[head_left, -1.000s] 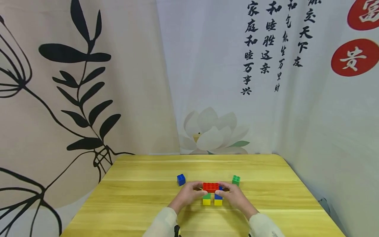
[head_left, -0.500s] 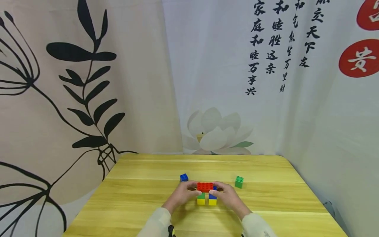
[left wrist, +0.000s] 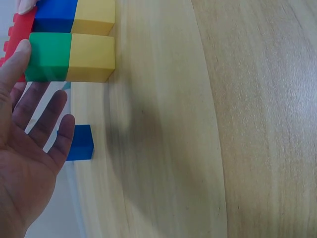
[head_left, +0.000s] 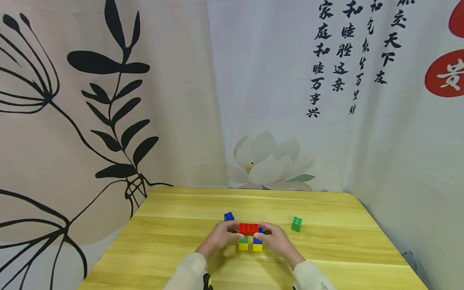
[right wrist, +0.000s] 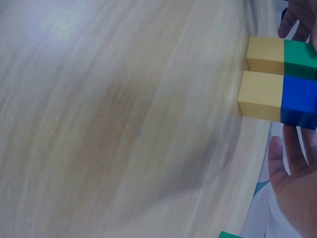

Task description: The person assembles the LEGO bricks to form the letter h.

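Observation:
Both hands hold a small block structure in the head view. A red brick (head_left: pixel 248 229) bridges two stacks: a green brick (head_left: pixel 243 240) over a yellow brick (head_left: pixel 243 247), and a blue brick (head_left: pixel 257 241) over another yellow brick (head_left: pixel 257 248). My left hand (head_left: pixel 218 237) pinches the red brick's left end, thumb in front; its other fingers spread behind in the left wrist view. At the right end, my right hand (head_left: pixel 278 240) grips with its thumb at the front, beside the blue brick. The right wrist view cuts off the red brick.
A loose blue brick (head_left: pixel 228 216) lies behind the left hand. Farther right on the wooden table (head_left: pixel 326 241) lies a loose green brick (head_left: pixel 296 224). A printed curtain (head_left: pixel 188 100) hangs behind the table's far edge.
The hands and the held structure have shifted left, closer to the loose blue brick. The head view has turned slightly left. The grip looks the same.

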### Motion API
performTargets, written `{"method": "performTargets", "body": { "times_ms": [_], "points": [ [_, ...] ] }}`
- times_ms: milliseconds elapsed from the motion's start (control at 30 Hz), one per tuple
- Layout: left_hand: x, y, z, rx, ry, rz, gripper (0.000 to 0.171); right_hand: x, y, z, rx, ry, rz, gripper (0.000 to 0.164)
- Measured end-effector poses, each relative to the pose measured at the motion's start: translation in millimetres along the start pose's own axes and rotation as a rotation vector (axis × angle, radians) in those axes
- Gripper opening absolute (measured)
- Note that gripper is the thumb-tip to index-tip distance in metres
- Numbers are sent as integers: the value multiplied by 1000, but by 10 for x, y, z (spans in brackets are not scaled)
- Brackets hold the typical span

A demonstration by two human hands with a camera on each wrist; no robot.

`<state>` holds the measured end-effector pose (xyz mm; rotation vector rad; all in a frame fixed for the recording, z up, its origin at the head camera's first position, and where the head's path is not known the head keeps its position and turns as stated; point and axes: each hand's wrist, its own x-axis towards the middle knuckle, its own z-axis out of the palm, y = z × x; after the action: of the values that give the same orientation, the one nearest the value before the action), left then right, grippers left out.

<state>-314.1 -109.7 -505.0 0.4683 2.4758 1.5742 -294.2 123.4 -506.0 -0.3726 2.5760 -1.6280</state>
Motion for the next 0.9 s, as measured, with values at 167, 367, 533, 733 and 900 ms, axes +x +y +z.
{"method": "performTargets", "body": {
  "times_ms": [167, 367, 533, 733, 900],
  "points": [
    [-4, 17, 6, 0, 0, -15, 39, -18, 0, -19, 36, -6, 7, 55],
    [0, 36, 5, 18, 1, -28, 40, -32, 15, -59, 20, 7, 10, 54],
    [10, 24, 7, 40, 3, -17, 38, -32, 57, -92, -4, 25, -14, 49],
    [-18, -40, 19, 114, -34, -29, 33, -51, 62, -116, 16, 28, -17, 46],
    [-58, -112, 12, 107, -55, -16, 41, -64, 65, -125, 14, 26, -10, 45]
  ]
}}
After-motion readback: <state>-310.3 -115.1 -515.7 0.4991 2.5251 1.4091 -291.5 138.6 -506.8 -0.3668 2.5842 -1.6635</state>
